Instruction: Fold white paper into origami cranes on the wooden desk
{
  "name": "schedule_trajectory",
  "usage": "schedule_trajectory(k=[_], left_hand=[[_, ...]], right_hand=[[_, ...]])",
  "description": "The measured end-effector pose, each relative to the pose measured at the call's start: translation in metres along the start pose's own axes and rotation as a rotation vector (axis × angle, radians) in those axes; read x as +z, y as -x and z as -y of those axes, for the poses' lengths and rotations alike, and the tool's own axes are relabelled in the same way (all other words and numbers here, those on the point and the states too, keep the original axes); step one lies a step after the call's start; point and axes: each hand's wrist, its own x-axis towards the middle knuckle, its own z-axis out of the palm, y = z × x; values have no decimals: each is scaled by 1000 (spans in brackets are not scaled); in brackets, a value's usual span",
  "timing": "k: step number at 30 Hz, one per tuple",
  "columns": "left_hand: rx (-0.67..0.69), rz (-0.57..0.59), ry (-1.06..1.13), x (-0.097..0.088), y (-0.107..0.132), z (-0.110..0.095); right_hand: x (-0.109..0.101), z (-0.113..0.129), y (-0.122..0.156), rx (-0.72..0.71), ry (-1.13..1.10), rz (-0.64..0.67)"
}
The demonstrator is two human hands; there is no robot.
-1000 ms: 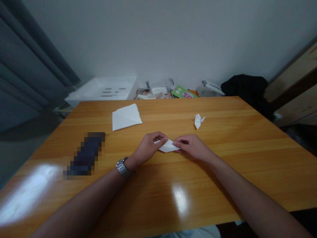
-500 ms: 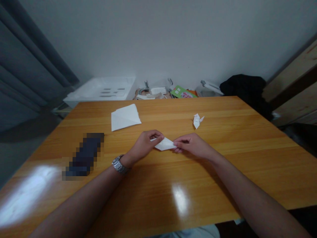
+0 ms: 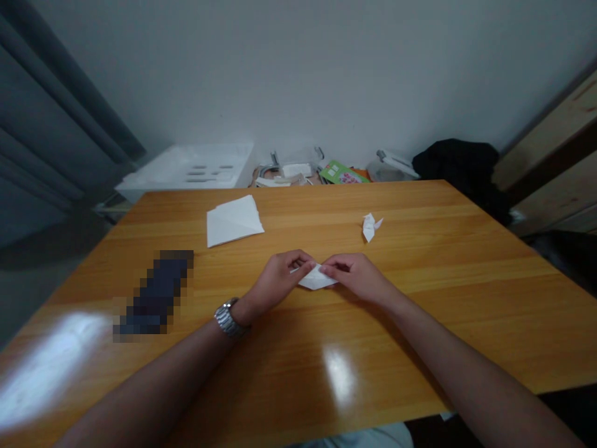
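Between my hands is a small folded white paper (image 3: 316, 278), pointed at its ends and low over the table. My left hand (image 3: 284, 277), with a metal watch (image 3: 228, 316) on its wrist, pinches the paper's left part under the thumb. On the other side, my right hand (image 3: 354, 275) grips the paper's upper right edge with thumb and fingers. The thumbs are close together, and the fingertips behind the paper are partly hidden. Farther back on the right stands a small folded white paper figure (image 3: 370, 228). A stack of white paper sheets (image 3: 234, 221) lies at the back left.
The wooden table (image 3: 280, 367) spreads around my hands. A pixelated dark flat object (image 3: 158, 292) lies on its left side. Past the far edge are a white tray (image 3: 186, 165), a green booklet (image 3: 342, 173), a clear container (image 3: 392, 167) and a black cloth-like heap (image 3: 459, 168).
My right hand has moved left along the paper's edge, so the two thumbs are now closer together. The paper has shifted slightly right and toward me. My left hand still holds it.
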Motion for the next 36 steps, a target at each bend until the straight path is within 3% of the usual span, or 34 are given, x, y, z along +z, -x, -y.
schedule_trajectory(k=[9, 18, 27, 36], left_hand=[[-69, -45, 81, -6, -4, 9], [-17, 10, -10, -5, -1, 5], [-90, -92, 216, 0, -2, 8], [-119, -211, 244, 1, -1, 2]], right_hand=[[-12, -3, -3, -18, 5, -94], [-5, -3, -2, -12, -66, -26], [-4, -4, -5, 36, -136, -225], [5, 0, -2, 9, -162, -58]])
